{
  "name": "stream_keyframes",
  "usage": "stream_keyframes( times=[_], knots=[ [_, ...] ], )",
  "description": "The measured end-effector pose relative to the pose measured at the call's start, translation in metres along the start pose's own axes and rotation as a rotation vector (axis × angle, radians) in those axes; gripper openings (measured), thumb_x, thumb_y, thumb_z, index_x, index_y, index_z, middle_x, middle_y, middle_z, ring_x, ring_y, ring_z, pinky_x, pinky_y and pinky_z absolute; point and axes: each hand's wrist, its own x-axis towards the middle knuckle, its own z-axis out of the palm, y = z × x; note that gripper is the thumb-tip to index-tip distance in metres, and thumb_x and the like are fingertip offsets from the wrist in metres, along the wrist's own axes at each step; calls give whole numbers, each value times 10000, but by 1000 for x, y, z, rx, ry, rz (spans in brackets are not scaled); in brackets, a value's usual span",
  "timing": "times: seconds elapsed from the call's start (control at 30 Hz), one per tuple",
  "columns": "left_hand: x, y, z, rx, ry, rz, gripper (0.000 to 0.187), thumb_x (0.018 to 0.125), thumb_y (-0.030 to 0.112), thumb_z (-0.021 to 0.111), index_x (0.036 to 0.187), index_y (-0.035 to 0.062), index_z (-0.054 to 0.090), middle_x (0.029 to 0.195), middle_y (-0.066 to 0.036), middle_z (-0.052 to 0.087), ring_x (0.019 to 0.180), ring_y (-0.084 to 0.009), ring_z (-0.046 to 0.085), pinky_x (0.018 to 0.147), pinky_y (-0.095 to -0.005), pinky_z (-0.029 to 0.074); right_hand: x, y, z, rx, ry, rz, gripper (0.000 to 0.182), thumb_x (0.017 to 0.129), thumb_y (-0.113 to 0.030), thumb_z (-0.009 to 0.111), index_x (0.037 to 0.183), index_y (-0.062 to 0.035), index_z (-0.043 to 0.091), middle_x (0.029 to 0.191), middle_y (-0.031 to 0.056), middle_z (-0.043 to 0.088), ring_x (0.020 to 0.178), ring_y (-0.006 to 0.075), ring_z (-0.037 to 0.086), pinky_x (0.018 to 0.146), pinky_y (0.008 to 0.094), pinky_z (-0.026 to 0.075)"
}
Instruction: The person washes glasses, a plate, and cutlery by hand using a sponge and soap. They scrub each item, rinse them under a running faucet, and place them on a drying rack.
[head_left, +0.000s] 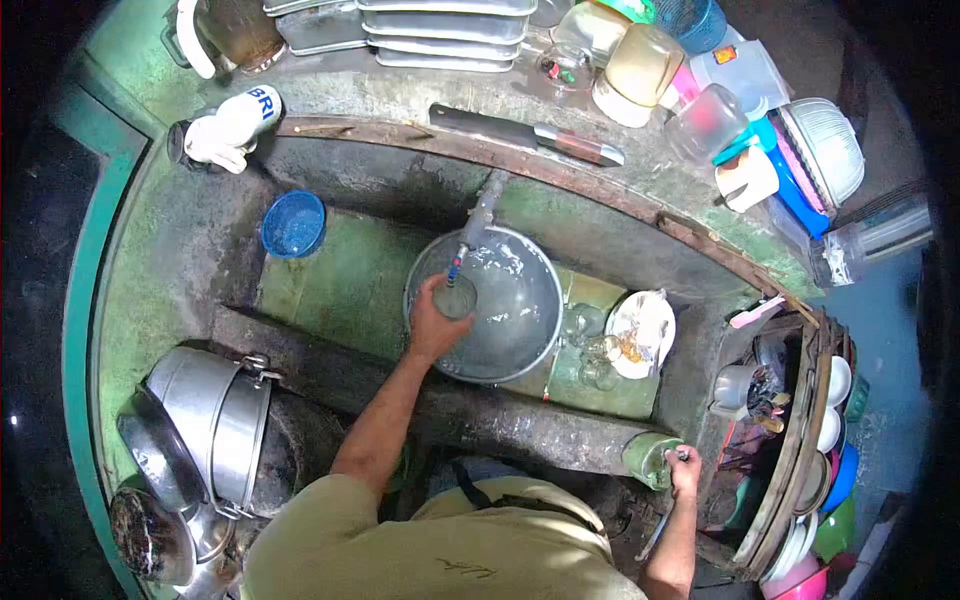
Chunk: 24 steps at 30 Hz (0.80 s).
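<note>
Beige cloth shirt (440,560) is looming closest; out front, the left hand (436,325) is gripping a clear round drinking glass (456,300) at the slim tap (456,266), over the wide silver metal basin (538,335)! Right hand (684,469) is curling at a green cylindrical container (646,458), exact grip unclear; a white plate (648,318) is sitting beyond.

The left arm reaches forward from the shoulder toward the basin (530,325), its bare forearm angled inward. The left hand (437,318) is over the basin's left part, fingers and thumb curled in a grip. The right hand (684,470) is well apart, right of the basin and nearer the body, fingers bent, forearm pointing forward.
</note>
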Motion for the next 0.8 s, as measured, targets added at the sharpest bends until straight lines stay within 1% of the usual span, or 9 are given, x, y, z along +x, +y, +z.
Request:
stream_keyframes(
  times=[0.1, 0.2, 0.3, 0.4, 0.47, 0.5, 0.57, 0.67, 0.8],
  knots=[
    [1, -16, 0, -150, 81, -45, 856, 588, 144, 850, 1293, 48, 375, 1231, -145, 494, 1165, -279, 481, 1017, -397, 376, -4, 1, -1, -28, -10, -3, 237, 719, -64, 759, 897, -78, 602, 814, -15, 565, 754, 121, 526, 708, 284, 444],
    [-3, -17, 2, 31, -30, 33, 849, 584, 144, 853, 1287, 47, 386, 1231, -142, 490, 1174, -268, 475, 1018, -391, 377, -4, -5, 0, 26, 0, 1, 238, 726, -53, 760, 903, -77, 602, 796, -21, 558, 746, 118, 521, 708, 276, 443],
    [0, -13, 1, -87, 102, -36, 824, 591, 141, 854, 1277, 61, 403, 1194, -134, 518, 1145, -279, 506, 998, -390, 399, -3, -9, 1, 33, -31, -48, 229, 736, -31, 745, 900, -63, 589, 805, -20, 561, 750, 115, 522, 715, 272, 446],
    [-2, -9, -8, -39, -52, 37, 799, 597, 110, 852, 1264, 81, 414, 1140, -107, 547, 1072, -277, 550, 940, -407, 446, 0, -14, -1, 20, -20, -19, 235, 744, -22, 736, 921, -59, 585, 815, -18, 562, 751, 118, 524, 719, 272, 446],
    [1, -45, 0, -479, 78, -88, 650, 680, 216, 814, 1219, 95, 472, 1106, -92, 579, 1007, -285, 579, 884, -442, 480, -2, -10, -1, 45, -28, -12, 246, 727, -25, 749, 913, -62, 593, 808, -24, 564, 737, 110, 518, 699, 270, 448],
    [7, -62, -6, -478, 80, -87, 650, 680, 216, 814, 1219, 95, 472, 1106, -92, 579, 1007, -285, 579, 884, -442, 480, 1, -10, -1, 77, -22, -18, 257, 711, -28, 763, 906, -65, 601, 802, -30, 567, 723, 101, 513, 679, 268, 450],
    [14, -91, -30, -1200, 189, -555, 530, 757, 410, 719, 1147, 104, 534, 1069, -81, 598, 969, -280, 586, 834, -466, 496, 0, -14, -3, 85, -2, 1, 259, 713, -29, 761, 913, -64, 601, 810, -28, 568, 737, 103, 515, 691, 270, 450],
    [20, -39, -74, -1364, 316, -784, 488, 793, 543, 609, 1041, 125, 573, 1004, -62, 602, 920, -281, 590, 797, -470, 500, -2, -15, -6, 51, -16, -18, 242, 750, -22, 725, 938, -71, 580, 824, -19, 545, 772, 121, 520, 744, 272, 446],
    [19, -61, -81, -1455, 402, -877, 474, 829, 513, 544, 1083, 116, 587, 1024, -86, 602, 901, -282, 582, 795, -460, 496, -3, -4, -2, 93, 0, 20, 248, 734, -33, 741, 924, -64, 585, 842, -12, 559, 789, 125, 525, 758, 277, 445]
  ],
)
